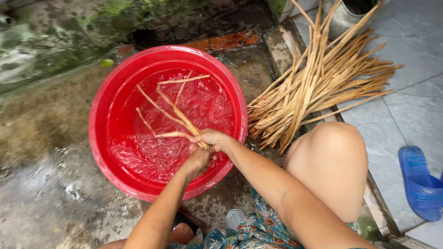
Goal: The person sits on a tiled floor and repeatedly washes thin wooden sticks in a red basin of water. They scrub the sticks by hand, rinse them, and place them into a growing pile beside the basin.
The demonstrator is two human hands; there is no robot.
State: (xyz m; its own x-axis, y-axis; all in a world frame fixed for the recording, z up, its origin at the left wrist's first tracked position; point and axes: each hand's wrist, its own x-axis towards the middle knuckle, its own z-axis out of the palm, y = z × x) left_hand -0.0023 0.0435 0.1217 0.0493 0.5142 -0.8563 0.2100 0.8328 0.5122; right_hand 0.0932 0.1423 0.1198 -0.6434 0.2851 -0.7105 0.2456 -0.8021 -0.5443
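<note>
Here, over a red basin [101,141] of rippling water, your two hands meet at its near rim. Your right hand [213,139] is closed around the near ends of a few thin tan stalks [172,109]; your left hand [198,160] sits just below it, touching the same bunch, though whether its fingers are clamped cannot be told from this angle. From the grip the stalks run away from you and to the left, fanning out above and into the water, their long axis pointing toward the basin's far rim. The right hand is the nearer one to the loose tips. To the right of the basin, just beside it, lies a pile [320,81] of like stalks, splayed across the edge of a tiled floor, with a metal can [349,11] behind. Your bare knee [332,159] stands between you and that pile. Blue sandals [434,179] rest well apart, far right. A mossy wall [65,31] backs the wet concrete.
</note>
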